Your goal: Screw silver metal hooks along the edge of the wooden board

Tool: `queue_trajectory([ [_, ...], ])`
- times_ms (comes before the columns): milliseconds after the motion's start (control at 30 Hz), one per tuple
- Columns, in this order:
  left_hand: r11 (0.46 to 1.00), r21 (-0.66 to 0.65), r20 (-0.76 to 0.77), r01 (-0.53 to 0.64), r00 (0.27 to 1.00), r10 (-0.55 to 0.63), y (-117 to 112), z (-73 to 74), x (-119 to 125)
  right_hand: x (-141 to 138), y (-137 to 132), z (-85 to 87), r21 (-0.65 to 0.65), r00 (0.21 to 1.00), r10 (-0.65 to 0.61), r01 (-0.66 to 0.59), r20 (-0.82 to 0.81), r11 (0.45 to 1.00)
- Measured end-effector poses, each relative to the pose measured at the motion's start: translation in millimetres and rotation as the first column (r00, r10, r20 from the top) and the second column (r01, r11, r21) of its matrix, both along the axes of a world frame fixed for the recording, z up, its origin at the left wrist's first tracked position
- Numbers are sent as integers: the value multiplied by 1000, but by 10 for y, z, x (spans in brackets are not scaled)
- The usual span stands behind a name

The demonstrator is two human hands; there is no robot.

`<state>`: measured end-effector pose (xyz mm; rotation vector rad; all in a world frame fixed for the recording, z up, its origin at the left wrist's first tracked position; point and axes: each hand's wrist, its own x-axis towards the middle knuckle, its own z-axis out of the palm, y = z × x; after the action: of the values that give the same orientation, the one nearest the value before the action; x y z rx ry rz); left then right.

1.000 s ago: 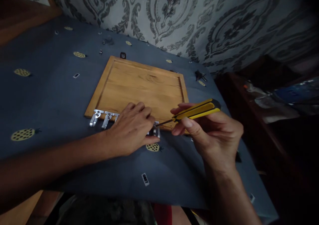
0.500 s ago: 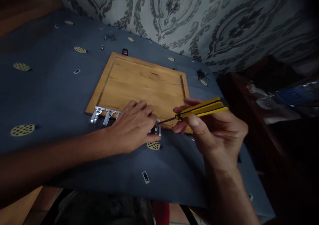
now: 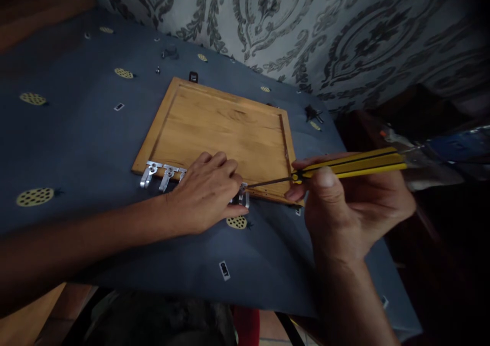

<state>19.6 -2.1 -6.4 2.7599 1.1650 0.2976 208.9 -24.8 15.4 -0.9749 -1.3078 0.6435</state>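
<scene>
A square wooden board lies on a blue patterned cloth. Metal hooks hang along the board's near edge. My left hand rests curled over the hooks at the middle of that edge, fingers pressed on a hook. My right hand grips a yellow and black screwdriver held nearly level. Its thin shaft points left and its tip meets the hook by my left fingertips.
Small dark screws and fittings lie scattered on the cloth beyond the board, along a patterned wall. A dark wooden shelf with plastic-wrapped items stands to the right. The cloth's near edge hangs over the table front.
My right hand has drawn back to the right and levelled the screwdriver, so more of its shaft shows. My left hand has stayed on the hooks.
</scene>
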Motion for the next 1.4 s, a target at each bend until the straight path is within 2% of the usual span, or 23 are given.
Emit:
queue_trajectory([
  [267, 1000, 12, -2, 2, 1000, -2, -3, -14, 0, 13, -11, -50, -50, 992, -21, 27, 122, 998],
  [533, 1000, 24, 8, -8, 1000, 8, -11, -16, 9, 4, -5, -45, -63, 991, 12, -3, 137, 998],
  [733, 1000, 20, 5, -2, 1000, 2, -2, -13, 3, 28, -14, -15, -77, 984, 93, -82, 149, 994],
  [900, 999, 40, 27, -2, 1000, 0, -3, -35, 0, 54, -30, -7, -111, 977, 91, -70, 193, 991],
  [1067, 1000, 26, 11, -1, 1000, 0, -3, -26, -3, 32, -19, 13, -41, 978, 77, -71, 192, 997],
  [1400, 1000, 12, 12, -5, 1000, 5, -9, -21, 12, 69, -12, 18, -74, 975, 146, -136, 167, 988],
])
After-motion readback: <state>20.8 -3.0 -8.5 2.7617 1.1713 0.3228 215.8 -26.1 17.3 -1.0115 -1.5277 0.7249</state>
